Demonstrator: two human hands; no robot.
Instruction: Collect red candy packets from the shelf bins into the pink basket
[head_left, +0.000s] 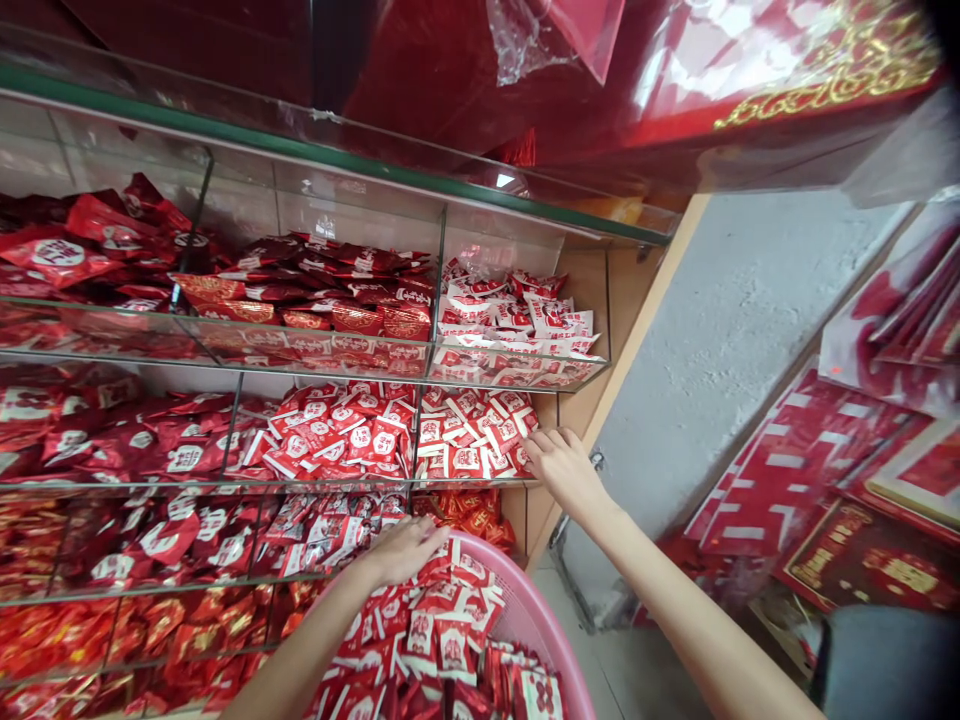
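Observation:
My right hand (559, 468) is at the right end of a shelf compartment, its fingertips against red-and-white candy packets (472, 435). Its fingers are slightly bent and apart, and I see nothing held in them. My left hand (405, 552) lies with fingers stretched out over the far left edge of a pink plastic basket (551, 610). Inside this basket are many red candy packets (442, 630), some with white borders. Part of the basket's left side is hidden behind my left arm.
Glass-fronted shelves with dividers (424, 430) hold red candy packets (184, 440) in rows. A thick glass shelf edge (330, 140) runs above, with red boxes over it. A grey wall (697, 330) and red packaged goods (795, 460) stand at the right.

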